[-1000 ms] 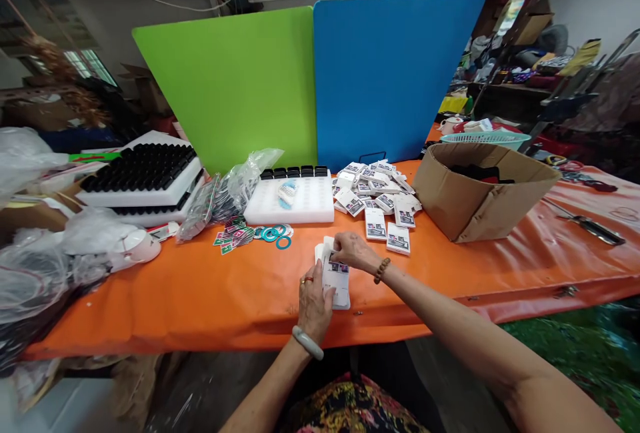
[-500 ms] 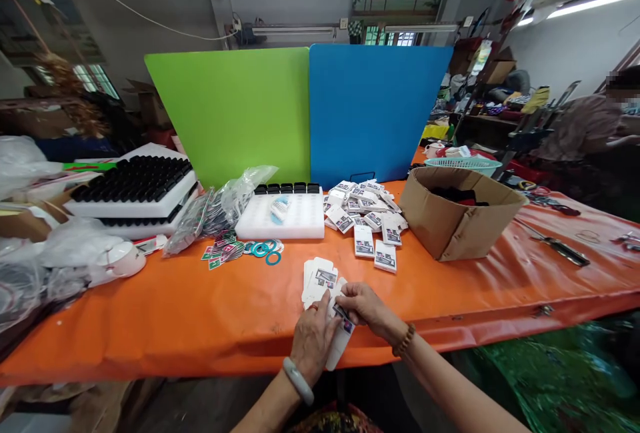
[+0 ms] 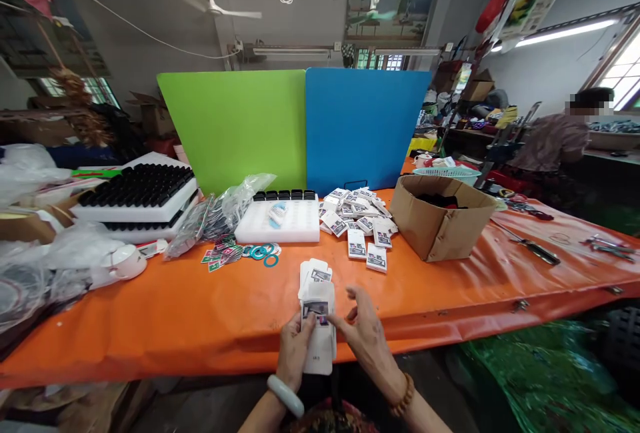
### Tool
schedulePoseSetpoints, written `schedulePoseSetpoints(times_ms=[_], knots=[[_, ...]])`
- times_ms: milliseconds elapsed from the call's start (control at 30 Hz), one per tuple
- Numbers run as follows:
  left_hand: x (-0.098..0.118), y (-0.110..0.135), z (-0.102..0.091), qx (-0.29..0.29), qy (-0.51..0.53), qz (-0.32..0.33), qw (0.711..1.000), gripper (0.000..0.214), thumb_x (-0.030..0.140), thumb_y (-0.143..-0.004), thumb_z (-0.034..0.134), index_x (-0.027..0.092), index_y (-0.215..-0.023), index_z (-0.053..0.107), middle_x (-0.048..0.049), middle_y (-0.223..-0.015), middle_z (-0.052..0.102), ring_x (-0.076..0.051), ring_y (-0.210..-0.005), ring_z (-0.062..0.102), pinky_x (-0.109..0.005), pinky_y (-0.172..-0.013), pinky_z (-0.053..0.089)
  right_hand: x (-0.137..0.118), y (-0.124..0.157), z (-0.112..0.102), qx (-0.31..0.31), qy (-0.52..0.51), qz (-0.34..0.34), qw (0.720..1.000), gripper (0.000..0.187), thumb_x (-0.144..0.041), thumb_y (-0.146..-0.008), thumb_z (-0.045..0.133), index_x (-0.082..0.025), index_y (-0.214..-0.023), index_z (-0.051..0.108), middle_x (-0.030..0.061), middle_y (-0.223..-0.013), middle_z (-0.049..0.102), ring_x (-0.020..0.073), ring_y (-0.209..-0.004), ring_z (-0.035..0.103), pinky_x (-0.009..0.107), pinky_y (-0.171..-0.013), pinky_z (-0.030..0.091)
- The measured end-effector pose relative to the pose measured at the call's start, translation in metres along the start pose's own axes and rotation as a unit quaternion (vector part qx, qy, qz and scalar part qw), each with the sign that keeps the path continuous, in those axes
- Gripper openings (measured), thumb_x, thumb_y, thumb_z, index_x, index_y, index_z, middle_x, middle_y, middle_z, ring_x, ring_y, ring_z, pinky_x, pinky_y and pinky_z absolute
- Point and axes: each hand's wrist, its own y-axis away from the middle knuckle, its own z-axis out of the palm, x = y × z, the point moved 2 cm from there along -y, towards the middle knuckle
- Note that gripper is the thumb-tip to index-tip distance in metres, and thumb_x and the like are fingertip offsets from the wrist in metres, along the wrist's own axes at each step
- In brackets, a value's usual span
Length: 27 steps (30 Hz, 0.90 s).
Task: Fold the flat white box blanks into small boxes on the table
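Two bare hands are at the near edge of the orange worktop [image 3: 240, 313], each with a bracelet at the wrist. The left hand [image 3: 294, 347] holds a flat white carton [image 3: 319, 346] upright in the view, its thumb laid across the printed face; the grip is pinching the carton along its left side. The right hand [image 3: 366, 331] has its grip spread, the thumb reaching to the carton's right edge by the printed picture and the forefinger raised apart from it. Whether the thumb presses on the carton, I cannot tell.

Just beyond the held carton, more flat cartons [image 3: 314, 270] lie in a loose stack on the worktop, partly hidden behind it. Farther back is a heap of small white boxes [image 3: 354, 209], with a few lying at its front. To the right of the heap sits an open cardboard box [image 3: 434, 226] with dark things inside. Left of the heap lies a white foam tray [image 3: 300, 226], with a row of black pieces along its back and a small round-ended packet on top. In front of the tray are teal rings [image 3: 271, 261] and printed cards [image 3: 215, 258]. A screwdriver [image 3: 543, 253] lies on the right, and another person [image 3: 550, 139] is in the background.
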Motion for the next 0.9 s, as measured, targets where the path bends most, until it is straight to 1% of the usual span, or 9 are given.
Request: schedulePoseSetpoints(times_ms=[100, 167, 267, 333, 400, 500, 667, 800, 900], knots=[[0.003, 0.009, 0.001, 0.024, 0.091, -0.023, 0.995, 0.043, 0.051, -0.062, 0.072, 0.013, -0.076, 0.063, -0.0013, -0.056, 0.064, -0.014, -0.045, 0.055, -0.025, -0.047, 0.044, 0.012, 0.017, 0.012, -0.155, -0.176, 0.084, 0.969, 0.038, -0.049, -0.063, 0.068, -0.017, -0.082, 0.057, 0.0026, -0.072, 0.061, 0.0155, -0.059, 0.054, 0.028, -0.058, 0.045], [0.004, 0.017, 0.003, 0.032, 0.101, -0.016, 0.994, 0.04, 0.047, -0.061, 0.074, 0.011, -0.075, 0.064, -0.0032, -0.059, 0.066, -0.015, -0.05, 0.058, -0.025, -0.05, 0.046, 0.016, 0.029, 0.017, -0.186, -0.274, 0.099, 0.938, 0.041, -0.054, -0.062, 0.069, -0.017, -0.075, 0.056, 0.001, -0.068, 0.06, 0.0154, -0.06, 0.055, 0.026, -0.057, 0.044], [0.002, 0.028, -0.001, 0.052, 0.068, 0.024, 0.996, 0.038, 0.041, -0.063, 0.074, 0.011, -0.083, 0.065, -0.0057, -0.069, 0.069, -0.017, -0.06, 0.063, -0.025, -0.057, 0.049, 0.019, 0.045, 0.017, -0.178, -0.299, 0.108, 0.931, 0.041, -0.053, -0.061, 0.072, -0.017, -0.07, 0.054, 0.0006, -0.067, 0.061, 0.015, -0.061, 0.056, 0.026, -0.058, 0.045], [0.0, 0.035, -0.007, 0.076, 0.033, 0.071, 0.994, 0.045, 0.035, -0.062, 0.074, 0.013, -0.1, 0.063, -0.0072, -0.083, 0.071, -0.018, -0.069, 0.065, -0.026, -0.063, 0.052, 0.02, 0.055, 0.013, -0.168, -0.249, 0.091, 0.949, 0.037, -0.05, -0.064, 0.07, -0.017, -0.073, 0.056, -0.0009, -0.062, 0.059, 0.0142, -0.057, 0.054, 0.025, -0.057, 0.045], [0.0, 0.041, -0.01, 0.087, -0.004, 0.115, 0.99, 0.055, 0.03, -0.063, 0.073, 0.016, -0.114, 0.058, -0.008, -0.096, 0.07, -0.019, -0.078, 0.066, -0.027, -0.069, 0.052, 0.021, 0.063, 0.008, -0.128, -0.181, 0.043, 0.974, 0.037, -0.044, -0.068, 0.068, -0.018, -0.093, 0.058, -0.0019, -0.064, 0.059, 0.0129, -0.054, 0.051, 0.024, -0.054, 0.044], [0.001, 0.05, -0.009, 0.062, -0.071, 0.142, 0.985, 0.051, 0.029, -0.066, 0.07, 0.018, -0.115, 0.059, -0.0078, -0.096, 0.07, -0.019, -0.08, 0.065, -0.025, -0.07, 0.052, 0.022, 0.071, 0.0, -0.062, -0.119, -0.019, 0.991, 0.054, -0.037, -0.073, 0.063, -0.021, -0.122, 0.047, 0.0005, -0.081, 0.062, 0.0121, -0.056, 0.05, 0.024, -0.055, 0.044], [-0.005, 0.058, 0.001, -0.004, -0.18, 0.106, 0.978, 0.033, 0.024, -0.066, 0.067, 0.017, -0.098, 0.067, -0.0051, -0.084, 0.069, -0.018, -0.076, 0.062, -0.025, -0.068, 0.049, 0.033, 0.077, -0.013, -0.076, -0.121, 0.01, 0.99, 0.047, -0.038, -0.071, 0.062, -0.019, -0.112, 0.053, -0.0037, -0.063, 0.052, 0.0127, -0.054, 0.045, 0.024, -0.052, 0.04], [-0.019, 0.06, 0.004, -0.078, -0.215, 0.013, 0.973, 0.031, 0.022, -0.063, 0.068, 0.014, -0.092, 0.068, -0.004, -0.076, 0.067, -0.017, -0.069, 0.059, -0.026, -0.065, 0.046, 0.054, 0.09, -0.022, -0.152, -0.155, 0.066, 0.974, 0.033, -0.04, -0.068, 0.065, -0.021, -0.093, 0.056, -0.0045, -0.062, 0.05, 0.0128, -0.057, 0.046, 0.022, -0.053, 0.037], [-0.029, 0.058, 0.007, -0.12, -0.236, -0.051, 0.963, 0.033, 0.027, -0.064, 0.069, 0.011, -0.093, 0.069, -0.0048, -0.075, 0.068, -0.018, -0.069, 0.058, -0.026, -0.067, 0.044, 0.07, 0.1, -0.026, -0.188, -0.184, 0.103, 0.959, 0.031, -0.047, -0.068, 0.063, -0.021, -0.08, 0.05, -0.0051, -0.062, 0.049, 0.0115, -0.057, 0.043, 0.021, -0.054, 0.034]])
